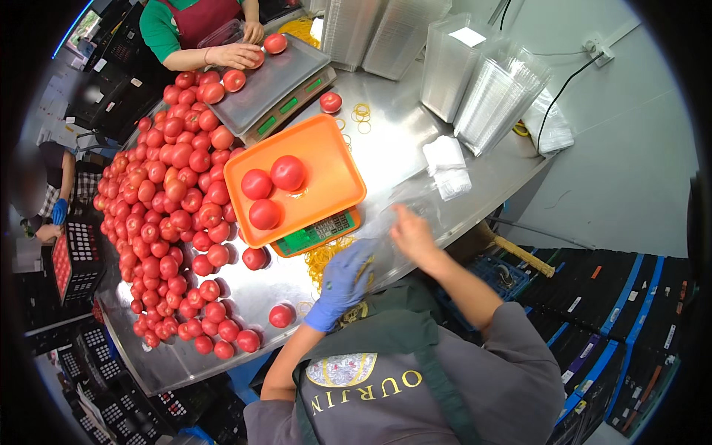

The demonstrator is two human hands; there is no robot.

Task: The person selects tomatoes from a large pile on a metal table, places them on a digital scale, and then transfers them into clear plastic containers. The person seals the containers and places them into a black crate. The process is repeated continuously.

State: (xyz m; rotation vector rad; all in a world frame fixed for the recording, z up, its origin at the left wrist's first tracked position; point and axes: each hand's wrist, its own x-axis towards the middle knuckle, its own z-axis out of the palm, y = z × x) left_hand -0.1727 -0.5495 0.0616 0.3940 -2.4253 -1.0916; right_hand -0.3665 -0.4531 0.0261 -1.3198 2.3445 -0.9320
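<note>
My left hand (346, 278), in a blue glove, is at the near edge of the steel table, against a sheet-like piece of clear plastic (384, 250). My right hand (414, 233) is bare and blurred, over the same clear plastic with its fingers towards the far side. Blur hides how firmly either hand grips it. Just beyond the left glove lies a heap of yellow rubber bands (325, 261). An orange tray (328, 178) rests tilted in view on a green-and-orange digital scale (317, 232). Inside the tray sit three red tomatoes (288, 172).
A large tomato pile (167, 167) covers the table's left side. Across the table, a co-worker's hand (236, 55) touches a tomato on a larger scale (267, 83). Stacked clear plastic containers (500, 94) stand at the back right, near folded white packets (446, 167). Black crates (601, 311) flank the right.
</note>
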